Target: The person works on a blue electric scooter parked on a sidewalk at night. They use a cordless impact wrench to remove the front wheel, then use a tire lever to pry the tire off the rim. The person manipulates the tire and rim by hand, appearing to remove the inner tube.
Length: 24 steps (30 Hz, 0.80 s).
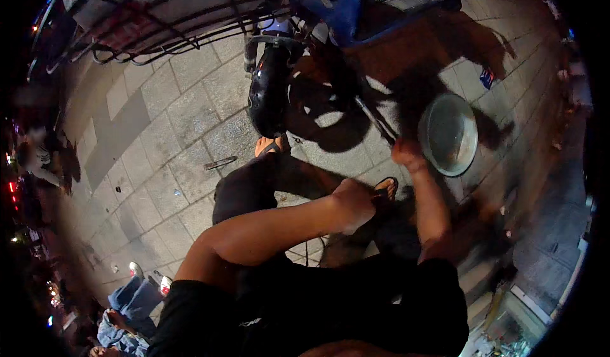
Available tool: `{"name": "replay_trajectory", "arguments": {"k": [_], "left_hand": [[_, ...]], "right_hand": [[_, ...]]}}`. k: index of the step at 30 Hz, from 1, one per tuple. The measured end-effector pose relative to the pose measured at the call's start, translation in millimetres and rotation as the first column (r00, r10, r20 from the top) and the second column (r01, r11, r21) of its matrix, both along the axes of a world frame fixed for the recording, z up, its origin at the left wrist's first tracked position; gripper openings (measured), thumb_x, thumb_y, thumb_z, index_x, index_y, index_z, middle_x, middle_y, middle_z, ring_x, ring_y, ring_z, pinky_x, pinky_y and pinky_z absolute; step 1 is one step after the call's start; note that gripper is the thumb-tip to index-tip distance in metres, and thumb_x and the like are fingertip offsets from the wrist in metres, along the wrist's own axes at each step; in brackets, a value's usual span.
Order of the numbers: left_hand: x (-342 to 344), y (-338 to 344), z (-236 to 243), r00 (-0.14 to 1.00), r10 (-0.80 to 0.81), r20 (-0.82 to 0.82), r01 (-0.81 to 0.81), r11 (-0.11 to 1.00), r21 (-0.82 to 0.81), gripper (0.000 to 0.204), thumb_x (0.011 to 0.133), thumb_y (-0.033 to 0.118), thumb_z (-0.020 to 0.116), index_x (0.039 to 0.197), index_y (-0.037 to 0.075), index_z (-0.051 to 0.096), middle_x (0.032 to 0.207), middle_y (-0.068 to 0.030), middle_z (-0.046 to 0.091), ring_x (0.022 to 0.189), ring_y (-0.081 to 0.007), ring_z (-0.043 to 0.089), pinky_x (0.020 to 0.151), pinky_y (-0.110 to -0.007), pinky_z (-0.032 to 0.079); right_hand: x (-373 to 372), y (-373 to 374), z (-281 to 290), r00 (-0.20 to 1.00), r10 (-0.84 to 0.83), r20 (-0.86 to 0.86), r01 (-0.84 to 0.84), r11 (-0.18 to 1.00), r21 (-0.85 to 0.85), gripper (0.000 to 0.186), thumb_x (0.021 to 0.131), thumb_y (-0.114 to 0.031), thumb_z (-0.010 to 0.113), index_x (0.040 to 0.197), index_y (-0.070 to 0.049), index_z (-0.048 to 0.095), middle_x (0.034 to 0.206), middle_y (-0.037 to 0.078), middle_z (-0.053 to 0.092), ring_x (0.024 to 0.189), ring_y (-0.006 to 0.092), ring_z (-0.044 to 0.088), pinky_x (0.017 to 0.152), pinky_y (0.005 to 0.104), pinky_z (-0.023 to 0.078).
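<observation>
right hand (406, 152) near round basin (438, 119)

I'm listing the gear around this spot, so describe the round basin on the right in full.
The basin is round, wide-mouthed and pale grey-green, with a thin rim and sloping sides; whether it is metal or plastic is unclear. It sits mouth up on the paving, just beyond the person's right hand. The inside shows brownish marks and a dull sheen; whether it holds water cannot be told. The hand and wrist appear close to its near-left rim, but contact is unclear.
</observation>
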<state>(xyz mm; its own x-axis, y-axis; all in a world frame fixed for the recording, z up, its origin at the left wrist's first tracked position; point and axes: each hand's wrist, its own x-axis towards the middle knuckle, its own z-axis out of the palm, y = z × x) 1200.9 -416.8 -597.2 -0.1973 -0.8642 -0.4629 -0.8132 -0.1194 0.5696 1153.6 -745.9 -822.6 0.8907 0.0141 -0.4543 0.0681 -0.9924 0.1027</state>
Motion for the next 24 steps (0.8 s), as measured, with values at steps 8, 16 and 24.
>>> {"name": "replay_trajectory", "arguments": {"k": [8, 16, 24], "left_hand": [[-1, -2, 1, 1.0, -0.008, -0.01, 0.009, 0.999, 0.049, 0.027, 0.073, 0.019, 0.078, 0.098, 0.007, 0.078, 0.097, -0.0126, 0.076, 0.095, -0.0278, 0.074, 0.081, -0.044, 0.058], [3, -7, 12, 1.0, -0.027, -0.001, 0.027, 0.998, 0.049, 0.045, 0.07, 0.017, 0.08, 0.112, 0.002, 0.073, 0.097, -0.0133, 0.076, 0.097, -0.0312, 0.074, 0.083, -0.043, 0.059], [-5, -3, 1, 0.998, 0.041, -0.041, -0.038, 0.997, 0.072, 0.04, 0.07, 0.017, 0.082, 0.107, 0.004, 0.076, 0.1, -0.014, 0.076, 0.101, -0.0296, 0.074, 0.084, -0.044, 0.059]], "right_hand": [[-25, 62, -65, 0.762, -0.6, -0.244, 0.612, 0.79, -0.032, 0.033, 0.1, -0.031, 0.059, 0.106, -0.001, 0.072, 0.104, 0.023, 0.074, 0.101, 0.0422, 0.072, 0.082, 0.0544, 0.056], [7, -66, 5, 0.969, -0.242, -0.059, 0.237, 0.823, 0.516, 0.026, 0.092, -0.031, 0.066, 0.105, -0.008, 0.067, 0.082, 0.014, 0.066, 0.076, 0.0355, 0.064, 0.07, 0.0513, 0.052], [-50, 56, -71, 0.733, -0.637, -0.24, 0.672, 0.732, 0.11, 0.042, 0.095, -0.038, 0.06, 0.12, -0.006, 0.071, 0.121, 0.025, 0.07, 0.115, 0.0464, 0.065, 0.099, 0.0553, 0.051]]}}
